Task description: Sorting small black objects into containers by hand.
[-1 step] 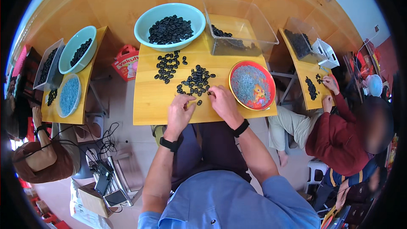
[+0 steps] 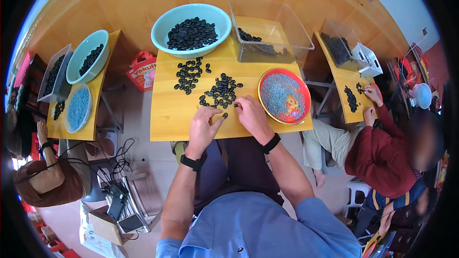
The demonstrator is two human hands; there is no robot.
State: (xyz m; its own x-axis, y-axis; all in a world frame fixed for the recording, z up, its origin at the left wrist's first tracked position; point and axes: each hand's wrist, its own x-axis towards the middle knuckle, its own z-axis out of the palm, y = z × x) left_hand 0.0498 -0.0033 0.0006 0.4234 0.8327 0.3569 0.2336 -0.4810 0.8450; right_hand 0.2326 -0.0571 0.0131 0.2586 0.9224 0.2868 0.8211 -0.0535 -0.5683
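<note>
Head view shows the left hand [image 2: 203, 126] spread flat and the right hand [image 2: 251, 114] pinching one of the small black rubber rings [image 2: 220, 91] heaped near the yellow wooden tabletop's [image 2: 167, 119] front edge; they look light, bendy, best nipped by the rim.

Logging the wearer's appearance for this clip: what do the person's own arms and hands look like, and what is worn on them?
Both forearms are bare, with blue sleeves rolled up near the elbows. The left hand has a black band at its wrist, with a small dark square face like a watch's. The right hand has a plain black wristband. No gloves; I cannot make out any rings.
</note>
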